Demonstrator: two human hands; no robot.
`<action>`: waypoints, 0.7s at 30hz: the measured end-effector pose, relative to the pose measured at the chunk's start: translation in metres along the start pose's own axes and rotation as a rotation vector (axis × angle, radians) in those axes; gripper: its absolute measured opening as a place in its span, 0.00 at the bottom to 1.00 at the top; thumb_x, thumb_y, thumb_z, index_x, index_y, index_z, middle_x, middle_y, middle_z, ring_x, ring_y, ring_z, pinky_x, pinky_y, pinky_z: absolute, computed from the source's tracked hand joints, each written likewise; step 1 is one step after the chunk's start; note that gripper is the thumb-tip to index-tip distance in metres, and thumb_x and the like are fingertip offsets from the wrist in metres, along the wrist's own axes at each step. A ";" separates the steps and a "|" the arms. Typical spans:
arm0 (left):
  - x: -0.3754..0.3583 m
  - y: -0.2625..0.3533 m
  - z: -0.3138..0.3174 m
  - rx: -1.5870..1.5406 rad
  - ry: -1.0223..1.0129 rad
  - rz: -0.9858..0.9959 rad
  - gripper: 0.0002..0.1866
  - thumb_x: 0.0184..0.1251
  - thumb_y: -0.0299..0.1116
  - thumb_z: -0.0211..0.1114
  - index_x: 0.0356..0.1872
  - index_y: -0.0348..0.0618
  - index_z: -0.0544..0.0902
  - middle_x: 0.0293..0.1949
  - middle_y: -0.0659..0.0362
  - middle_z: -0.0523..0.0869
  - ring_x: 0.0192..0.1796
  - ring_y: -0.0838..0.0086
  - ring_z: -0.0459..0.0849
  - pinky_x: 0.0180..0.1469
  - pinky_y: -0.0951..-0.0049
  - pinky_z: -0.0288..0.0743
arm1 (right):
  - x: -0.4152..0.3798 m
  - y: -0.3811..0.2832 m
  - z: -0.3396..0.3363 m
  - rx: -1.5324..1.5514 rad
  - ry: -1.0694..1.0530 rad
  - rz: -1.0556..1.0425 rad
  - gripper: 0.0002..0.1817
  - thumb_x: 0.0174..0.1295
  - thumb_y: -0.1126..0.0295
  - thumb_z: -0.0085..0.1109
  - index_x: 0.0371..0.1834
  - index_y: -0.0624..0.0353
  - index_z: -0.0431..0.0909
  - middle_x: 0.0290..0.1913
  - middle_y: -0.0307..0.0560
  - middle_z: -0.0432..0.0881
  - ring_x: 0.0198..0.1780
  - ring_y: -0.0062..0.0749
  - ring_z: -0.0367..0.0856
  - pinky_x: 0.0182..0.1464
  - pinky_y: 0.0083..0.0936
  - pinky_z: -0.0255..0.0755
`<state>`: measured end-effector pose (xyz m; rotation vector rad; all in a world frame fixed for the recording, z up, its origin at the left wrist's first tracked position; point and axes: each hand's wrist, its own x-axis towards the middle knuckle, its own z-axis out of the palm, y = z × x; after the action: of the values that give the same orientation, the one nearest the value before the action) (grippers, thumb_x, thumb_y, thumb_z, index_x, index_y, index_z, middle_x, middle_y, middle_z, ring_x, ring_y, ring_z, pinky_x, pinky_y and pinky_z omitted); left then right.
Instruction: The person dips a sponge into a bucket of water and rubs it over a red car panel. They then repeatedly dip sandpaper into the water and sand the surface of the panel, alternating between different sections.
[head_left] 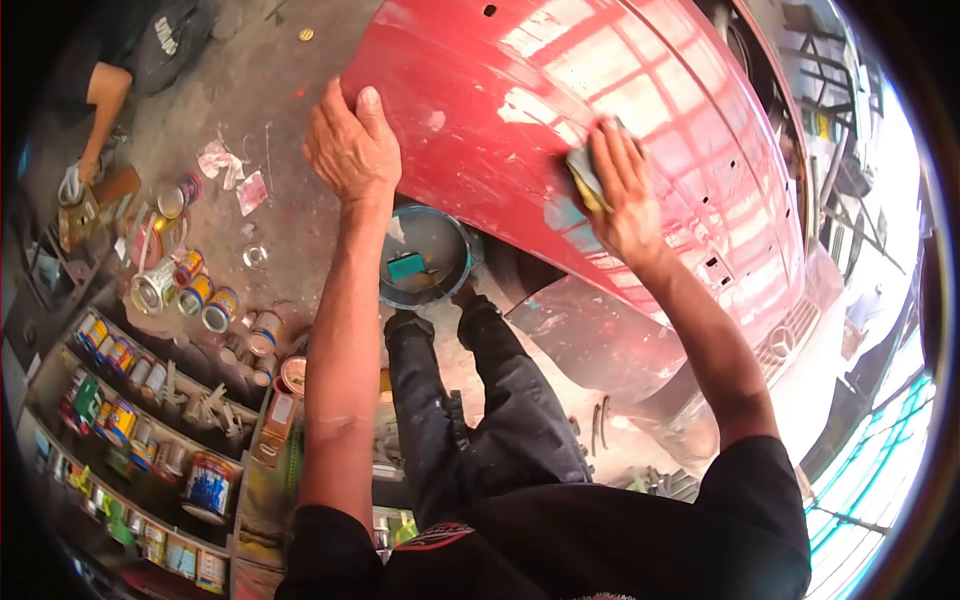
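Observation:
A glossy red car hood [460, 130] fills the upper middle and right, catching bright window reflections. My left hand [352, 150] is at its left corner, thumb on the panel and the other fingers bent at the edge, partly hidden. With my right hand [625, 195] I press a small sanding pad [585, 178], greyish with a yellow side, flat against the hood's surface. Beside the pad, a pale blue-grey patch [567, 215] shows on the paint. Below the hood's edge stands a round bucket [467, 255] with murky liquid and a green block [406, 265] inside.
Several paint cans [220, 310] stand on the floor at left, near a shelf rack [245, 450] crowded with more tins. Paper scraps [252, 193] lie on the concrete. Another person's arm [105, 110] shows at upper left. A car grille [790, 335] is at lower right.

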<state>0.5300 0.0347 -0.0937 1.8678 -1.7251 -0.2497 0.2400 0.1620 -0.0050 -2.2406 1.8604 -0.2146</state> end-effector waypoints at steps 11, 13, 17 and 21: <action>0.007 -0.008 -0.004 0.024 -0.056 0.018 0.28 0.81 0.53 0.53 0.63 0.36 0.79 0.55 0.42 0.85 0.58 0.44 0.83 0.58 0.46 0.74 | 0.019 -0.003 0.003 0.062 -0.058 -0.010 0.40 0.58 0.68 0.66 0.77 0.63 0.67 0.80 0.56 0.65 0.81 0.51 0.64 0.82 0.55 0.52; 0.005 -0.007 -0.002 0.047 -0.038 0.012 0.30 0.80 0.56 0.52 0.63 0.39 0.78 0.54 0.44 0.85 0.57 0.46 0.83 0.57 0.44 0.73 | -0.035 0.028 -0.010 -0.047 -0.046 0.006 0.42 0.54 0.70 0.68 0.76 0.66 0.67 0.79 0.61 0.65 0.80 0.55 0.64 0.81 0.54 0.53; 0.003 -0.007 0.002 0.046 0.008 0.045 0.30 0.80 0.56 0.53 0.63 0.39 0.79 0.53 0.44 0.86 0.56 0.46 0.83 0.56 0.44 0.73 | 0.027 -0.014 0.009 0.059 0.017 -0.072 0.40 0.55 0.71 0.65 0.74 0.73 0.67 0.77 0.70 0.67 0.77 0.64 0.66 0.81 0.54 0.54; 0.005 -0.011 0.001 0.002 -0.015 0.049 0.29 0.81 0.53 0.54 0.62 0.34 0.79 0.56 0.39 0.85 0.57 0.41 0.83 0.59 0.46 0.74 | 0.122 -0.067 0.054 0.074 0.147 -0.170 0.40 0.58 0.67 0.60 0.76 0.70 0.66 0.77 0.66 0.68 0.79 0.61 0.65 0.81 0.52 0.54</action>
<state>0.5401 0.0294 -0.0987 1.8268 -1.7799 -0.2433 0.3401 0.0582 -0.0428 -2.3904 1.6981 -0.4810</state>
